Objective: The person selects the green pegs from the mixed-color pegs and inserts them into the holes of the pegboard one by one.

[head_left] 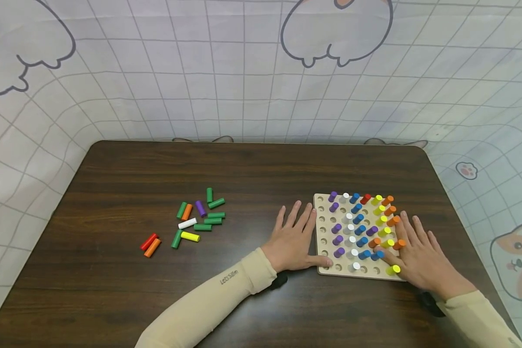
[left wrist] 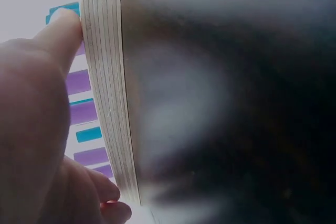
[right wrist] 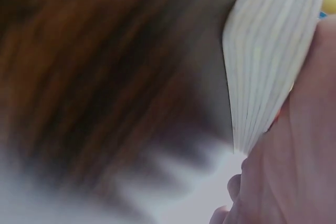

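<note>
A pale wooden pegboard (head_left: 348, 275) lies at the right of the table, between the two hands. Purple pegs (head_left: 337, 240), white pegs (head_left: 351, 230), blue pegs (head_left: 359, 219), yellow pegs (head_left: 381, 221) and orange pegs (head_left: 393, 221) stand in rough columns, with one red peg (head_left: 365, 198) near the back. My left hand (head_left: 287, 245) is spread at the board's left edge, its thumb over the front left corner. Along the right edge lies my right hand (head_left: 426, 262), fingers extended and thumb reaching over the board among the front pegs. Both wrist views show the board's layered side (left wrist: 105, 77) close to the hands.
Loose pegs lie on the dark wood table (head_left: 113, 290) at left: several green pegs (head_left: 215, 215), a white peg (head_left: 187, 224), a purple peg (head_left: 200, 208), a yellow peg (head_left: 190, 237), a red peg (head_left: 148, 241) and two orange ones. A patterned cloth (head_left: 243, 87) hangs behind.
</note>
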Available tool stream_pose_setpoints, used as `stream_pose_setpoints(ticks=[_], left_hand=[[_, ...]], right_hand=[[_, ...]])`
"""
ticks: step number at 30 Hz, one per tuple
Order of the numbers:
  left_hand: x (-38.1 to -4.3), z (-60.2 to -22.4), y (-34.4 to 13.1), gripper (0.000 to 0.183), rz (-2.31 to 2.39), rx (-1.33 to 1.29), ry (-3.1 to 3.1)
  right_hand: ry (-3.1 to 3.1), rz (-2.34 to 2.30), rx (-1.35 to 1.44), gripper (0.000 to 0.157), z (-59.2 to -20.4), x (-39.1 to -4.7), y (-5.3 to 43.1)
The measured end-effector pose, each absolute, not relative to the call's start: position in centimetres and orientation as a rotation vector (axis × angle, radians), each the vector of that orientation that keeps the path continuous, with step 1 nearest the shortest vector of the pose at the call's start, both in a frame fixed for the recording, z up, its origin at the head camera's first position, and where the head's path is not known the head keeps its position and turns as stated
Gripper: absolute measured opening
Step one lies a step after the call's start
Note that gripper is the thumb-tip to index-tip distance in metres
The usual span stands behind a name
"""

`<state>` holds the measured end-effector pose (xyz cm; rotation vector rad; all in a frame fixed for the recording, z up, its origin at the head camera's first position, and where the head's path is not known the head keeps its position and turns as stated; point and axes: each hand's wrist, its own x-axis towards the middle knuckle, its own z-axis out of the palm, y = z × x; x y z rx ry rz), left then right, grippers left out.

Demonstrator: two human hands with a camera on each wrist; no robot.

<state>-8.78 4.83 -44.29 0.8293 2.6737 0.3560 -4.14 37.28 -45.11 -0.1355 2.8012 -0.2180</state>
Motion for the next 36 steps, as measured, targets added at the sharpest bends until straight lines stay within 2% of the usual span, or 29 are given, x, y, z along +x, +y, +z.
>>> stream_pose_setpoints(ticks=[36], left_hand=[[-9.2,-43.1,2.5,0.12,0.173,0.841,2.702]], right_hand=[[2.916,-0.384,-0.229,0.107,-43.9,-4.0,36.3]])
